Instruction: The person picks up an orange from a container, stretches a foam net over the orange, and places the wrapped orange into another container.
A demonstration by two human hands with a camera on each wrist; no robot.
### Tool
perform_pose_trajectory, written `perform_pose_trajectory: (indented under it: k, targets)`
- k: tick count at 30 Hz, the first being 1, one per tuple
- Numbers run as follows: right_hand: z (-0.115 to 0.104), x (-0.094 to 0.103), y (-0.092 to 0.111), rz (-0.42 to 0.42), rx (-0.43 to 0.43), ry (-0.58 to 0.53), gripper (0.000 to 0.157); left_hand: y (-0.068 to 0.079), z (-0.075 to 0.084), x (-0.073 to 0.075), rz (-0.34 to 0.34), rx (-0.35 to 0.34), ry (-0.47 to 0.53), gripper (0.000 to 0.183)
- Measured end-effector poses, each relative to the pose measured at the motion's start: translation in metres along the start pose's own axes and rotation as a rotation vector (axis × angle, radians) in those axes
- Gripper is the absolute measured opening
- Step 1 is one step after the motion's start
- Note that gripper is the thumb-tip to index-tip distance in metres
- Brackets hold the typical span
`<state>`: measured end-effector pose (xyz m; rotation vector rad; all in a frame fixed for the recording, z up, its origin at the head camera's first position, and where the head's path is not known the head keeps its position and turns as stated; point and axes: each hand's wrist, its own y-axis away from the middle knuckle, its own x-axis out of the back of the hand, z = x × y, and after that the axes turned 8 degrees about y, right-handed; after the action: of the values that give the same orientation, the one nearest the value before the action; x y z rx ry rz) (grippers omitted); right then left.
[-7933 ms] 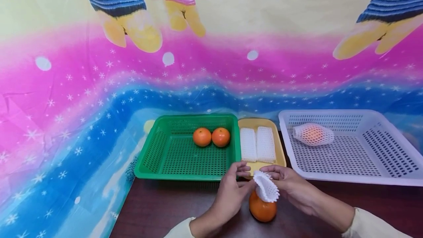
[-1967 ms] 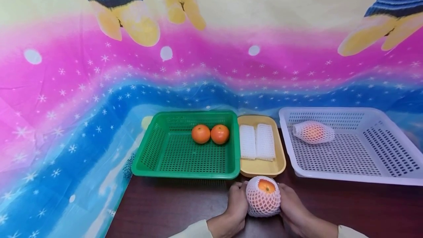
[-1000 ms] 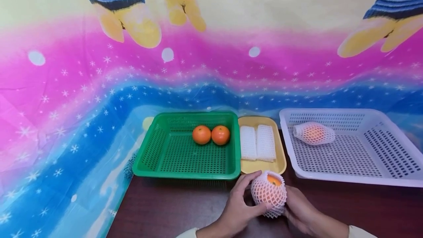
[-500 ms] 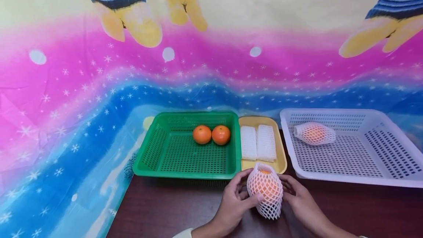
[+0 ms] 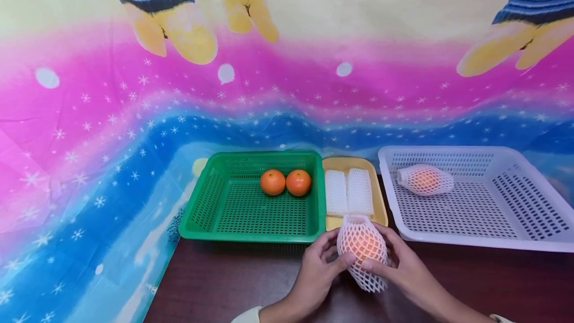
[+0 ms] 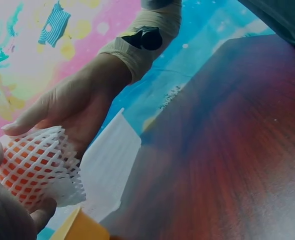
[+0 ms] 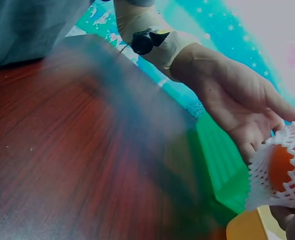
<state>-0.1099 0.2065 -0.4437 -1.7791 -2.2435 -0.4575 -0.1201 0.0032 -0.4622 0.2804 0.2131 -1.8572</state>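
Note:
Both hands hold an orange [image 5: 364, 247] dressed in a white foam net sleeve, above the near part of the table. My left hand [image 5: 316, 265] grips its left side, thumb across the front. On the other side my right hand [image 5: 401, 263] grips it, its thumb also on the front of the net. The sleeve's upper end narrows above the fruit, and its loose lower end flares out below. In the left wrist view the netted orange [image 6: 30, 167] sits between both hands; the right wrist view shows orange skin through the mesh [image 7: 287, 167].
A green basket [image 5: 251, 238] with two bare oranges [image 5: 273, 182] stands at the left. Beside it, a yellow tray [image 5: 380, 213] bears two flat foam net sleeves [image 5: 359, 191]. At the right, a white basket [image 5: 484, 242] contains one netted orange [image 5: 425, 180]. A patterned cloth hangs behind.
Earlier, the hands held a sleeve over the bare orange's top; then the orange was inside it. Since then the net's upper end has been drawn up over the fruit, and the right thumb has come to its front.

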Motion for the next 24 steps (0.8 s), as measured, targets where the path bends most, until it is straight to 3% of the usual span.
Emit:
perform_pose_trajectory:
  k: [7, 11, 16, 19, 24]
  targets:
    - [-0.004, 0.012, -0.001, -0.036, 0.020, 0.036, 0.077, -0.003, 0.001, 0.001, -0.070, -0.043, 0.003, 0.060]
    - [-0.004, 0.019, 0.000, -0.029, 0.052, 0.059, 0.074, -0.006, 0.003, -0.003, -0.091, -0.002, -0.009, 0.065]
    - [-0.008, 0.038, -0.003, 0.060, 0.099, 0.272, 0.086, -0.015, 0.006, -0.011, -0.144, 0.028, -0.063, 0.071]
    - [-0.014, 0.059, -0.011, 0.147, 0.125, 0.454, 0.101, -0.020, 0.010, -0.019, -0.193, -0.037, -0.228, 0.063]
    - [-0.013, 0.103, -0.037, 0.268, 0.226, 0.684, 0.108, -0.024, 0.017, -0.038, -0.262, -0.213, -0.872, 0.052]
